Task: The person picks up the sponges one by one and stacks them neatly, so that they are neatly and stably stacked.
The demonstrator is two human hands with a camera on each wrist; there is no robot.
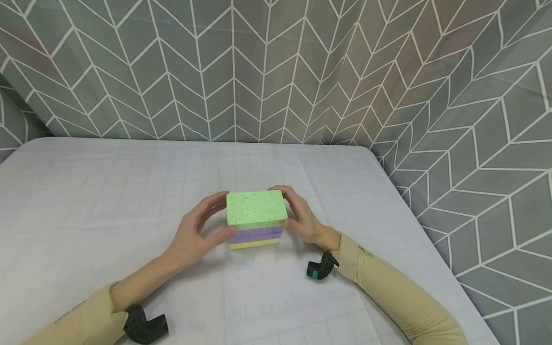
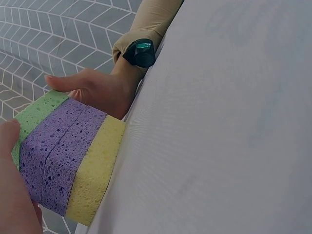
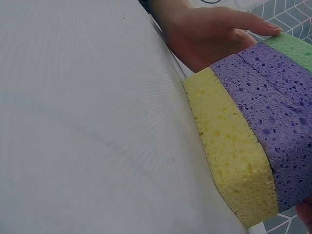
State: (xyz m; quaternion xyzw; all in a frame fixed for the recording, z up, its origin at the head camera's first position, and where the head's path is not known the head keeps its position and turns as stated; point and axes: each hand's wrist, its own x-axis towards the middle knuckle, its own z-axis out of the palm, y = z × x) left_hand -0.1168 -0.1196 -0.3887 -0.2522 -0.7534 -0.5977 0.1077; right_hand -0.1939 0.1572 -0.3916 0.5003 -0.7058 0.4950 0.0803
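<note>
A stack of sponges stands between the two hands near the middle of the table. On top is a speckled green sponge [image 1: 256,208], below it two purple sponges [image 2: 61,151], and a yellow sponge [image 3: 229,146] at the bottom, against the white surface. The left hand [image 1: 194,235] grips the stack's left end, thumb on the near side by the green and purple layers, fingers reaching the far side. At the opposite end, the right hand [image 1: 304,220] holds it with thumb near and fingers behind the green sponge's far corner.
A white cloth with faint grid lines covers the table [image 1: 108,191]. Grey curtains [image 1: 250,72] with a white chevron pattern hang behind and along the right edge. Each wrist wears a small black camera [image 1: 321,267] beside a tan sleeve [image 1: 396,292].
</note>
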